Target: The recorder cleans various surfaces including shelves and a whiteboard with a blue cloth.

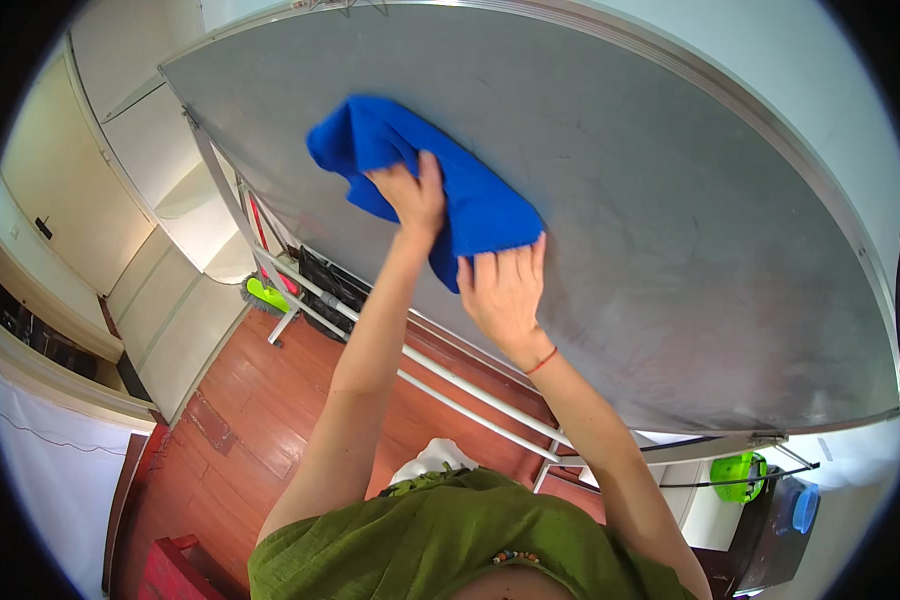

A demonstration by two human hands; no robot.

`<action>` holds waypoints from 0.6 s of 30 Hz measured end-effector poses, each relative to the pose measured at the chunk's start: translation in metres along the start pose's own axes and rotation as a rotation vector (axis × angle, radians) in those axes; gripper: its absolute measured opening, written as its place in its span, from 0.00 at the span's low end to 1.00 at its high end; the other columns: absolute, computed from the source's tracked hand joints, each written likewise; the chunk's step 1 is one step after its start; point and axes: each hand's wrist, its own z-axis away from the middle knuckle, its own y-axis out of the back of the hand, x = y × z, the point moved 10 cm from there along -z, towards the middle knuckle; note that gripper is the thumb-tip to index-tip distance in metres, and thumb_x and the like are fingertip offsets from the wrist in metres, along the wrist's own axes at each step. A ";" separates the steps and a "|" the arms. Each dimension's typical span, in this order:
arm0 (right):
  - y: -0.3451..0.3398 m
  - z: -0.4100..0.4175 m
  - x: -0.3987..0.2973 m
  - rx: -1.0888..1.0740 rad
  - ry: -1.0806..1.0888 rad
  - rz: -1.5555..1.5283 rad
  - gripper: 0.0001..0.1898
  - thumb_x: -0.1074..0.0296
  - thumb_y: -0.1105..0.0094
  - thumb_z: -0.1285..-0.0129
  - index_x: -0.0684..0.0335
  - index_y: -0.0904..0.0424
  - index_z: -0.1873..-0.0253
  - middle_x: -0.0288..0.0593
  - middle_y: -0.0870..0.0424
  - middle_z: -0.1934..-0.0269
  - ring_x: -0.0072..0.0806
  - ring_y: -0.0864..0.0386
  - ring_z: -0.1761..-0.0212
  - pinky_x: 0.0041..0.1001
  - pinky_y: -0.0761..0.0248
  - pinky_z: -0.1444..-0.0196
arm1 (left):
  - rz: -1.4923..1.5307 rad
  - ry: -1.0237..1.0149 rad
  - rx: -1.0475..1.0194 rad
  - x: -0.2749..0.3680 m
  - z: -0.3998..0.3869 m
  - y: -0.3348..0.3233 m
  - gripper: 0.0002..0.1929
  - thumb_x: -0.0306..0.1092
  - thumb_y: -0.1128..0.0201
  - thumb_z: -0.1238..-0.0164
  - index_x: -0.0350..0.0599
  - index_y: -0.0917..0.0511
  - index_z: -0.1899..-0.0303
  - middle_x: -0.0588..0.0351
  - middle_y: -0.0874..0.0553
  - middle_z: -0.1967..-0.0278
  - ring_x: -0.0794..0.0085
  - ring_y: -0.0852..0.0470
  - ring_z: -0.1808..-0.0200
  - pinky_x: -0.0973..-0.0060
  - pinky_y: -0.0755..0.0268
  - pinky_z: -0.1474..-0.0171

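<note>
A blue cloth (487, 199) is spread, partly folded, against the grey surface of a framed board (645, 225). My left hand (412, 195) grips the cloth near its middle, the thumb on top and the fingertips hidden in a fold. Lower and to the right, my right hand (502, 292) holds the cloth's bottom edge, its fingertips partly covered by the fabric. A thin red string circles my right wrist. Faint dark marks and cloudy smears show on the board right of the cloth.
White tubular stand bars (450, 371) run below the board above a reddish wood-look floor (255, 420). A green mop head (266, 295) and a black bag (330, 281) sit by the stand's left leg. A red stool (172, 574) stands lower left; a green container (736, 478) is lower right.
</note>
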 end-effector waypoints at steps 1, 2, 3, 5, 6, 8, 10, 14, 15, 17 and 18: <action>-0.005 -0.016 -0.011 0.028 0.046 -0.006 0.19 0.67 0.36 0.39 0.65 0.23 0.43 0.53 0.19 0.49 0.48 0.21 0.42 0.53 0.37 0.27 | -0.027 -0.037 0.079 -0.009 -0.021 0.009 0.26 0.39 0.47 0.21 0.24 0.33 0.34 0.30 0.26 0.34 0.42 0.30 0.33 0.52 0.53 0.24; -0.011 -0.029 -0.016 0.034 0.054 -0.011 0.19 0.67 0.36 0.39 0.65 0.23 0.43 0.53 0.19 0.49 0.48 0.21 0.42 0.53 0.37 0.27 | -0.031 -0.042 0.088 -0.029 -0.035 0.009 0.26 0.39 0.47 0.21 0.24 0.33 0.34 0.30 0.26 0.34 0.42 0.30 0.33 0.52 0.53 0.24; -0.022 -0.039 -0.024 -0.006 0.101 -0.009 0.19 0.67 0.39 0.37 0.65 0.23 0.43 0.53 0.19 0.48 0.47 0.21 0.41 0.50 0.38 0.26 | 0.010 0.039 0.107 -0.062 -0.042 0.009 0.25 0.41 0.47 0.19 0.24 0.31 0.36 0.34 0.23 0.39 0.49 0.27 0.39 0.56 0.48 0.27; -0.044 -0.048 -0.038 -0.040 0.154 -0.013 0.19 0.67 0.43 0.36 0.66 0.23 0.42 0.53 0.19 0.48 0.46 0.21 0.40 0.48 0.38 0.25 | 0.047 0.113 0.132 -0.122 -0.032 0.016 0.24 0.43 0.47 0.17 0.25 0.29 0.39 0.38 0.20 0.43 0.55 0.23 0.45 0.60 0.42 0.30; -0.065 -0.047 -0.052 -0.099 0.196 -0.005 0.19 0.67 0.46 0.34 0.67 0.24 0.40 0.52 0.19 0.47 0.45 0.22 0.38 0.45 0.40 0.23 | 0.108 0.348 0.156 -0.181 -0.014 0.025 0.28 0.47 0.47 0.18 0.24 0.32 0.36 0.35 0.24 0.38 0.49 0.27 0.38 0.58 0.46 0.27; -0.109 -0.037 -0.080 -0.253 0.287 0.016 0.24 0.66 0.49 0.33 0.71 0.26 0.35 0.52 0.20 0.40 0.41 0.26 0.32 0.41 0.47 0.19 | 0.202 0.603 0.235 -0.269 0.019 0.048 0.33 0.52 0.48 0.18 0.23 0.34 0.34 0.30 0.26 0.35 0.42 0.30 0.33 0.57 0.48 0.25; -0.143 -0.010 -0.091 -0.271 0.350 0.027 0.24 0.68 0.49 0.32 0.71 0.27 0.34 0.54 0.21 0.38 0.42 0.26 0.31 0.42 0.47 0.19 | 0.248 0.626 0.288 -0.300 0.034 0.058 0.34 0.53 0.49 0.17 0.22 0.34 0.35 0.29 0.24 0.37 0.41 0.28 0.34 0.56 0.45 0.26; -0.214 0.077 -0.071 -0.479 0.504 0.303 0.26 0.65 0.51 0.30 0.69 0.28 0.31 0.51 0.24 0.32 0.37 0.30 0.26 0.39 0.53 0.16 | 0.262 0.854 0.105 -0.295 0.139 0.035 0.33 0.52 0.49 0.17 0.22 0.33 0.36 0.29 0.24 0.38 0.41 0.28 0.35 0.56 0.44 0.27; -0.219 0.095 -0.067 -0.477 0.508 0.299 0.26 0.65 0.51 0.30 0.69 0.28 0.31 0.51 0.24 0.32 0.37 0.30 0.26 0.39 0.53 0.16 | 0.254 0.908 0.061 -0.293 0.163 0.034 0.32 0.52 0.49 0.17 0.22 0.33 0.36 0.29 0.24 0.38 0.40 0.28 0.35 0.55 0.43 0.28; -0.233 0.138 -0.048 -0.626 0.517 0.344 0.26 0.64 0.52 0.30 0.69 0.27 0.31 0.49 0.25 0.30 0.37 0.31 0.25 0.39 0.53 0.16 | 0.243 1.026 -0.035 -0.276 0.231 0.029 0.32 0.51 0.49 0.17 0.22 0.32 0.36 0.29 0.23 0.38 0.40 0.27 0.36 0.55 0.42 0.28; -0.229 0.156 -0.049 -0.627 0.528 0.329 0.26 0.64 0.52 0.30 0.69 0.27 0.31 0.49 0.25 0.30 0.37 0.31 0.25 0.39 0.53 0.16 | 0.224 1.084 -0.073 -0.272 0.265 0.036 0.32 0.51 0.49 0.17 0.22 0.32 0.37 0.29 0.23 0.38 0.40 0.27 0.36 0.55 0.42 0.28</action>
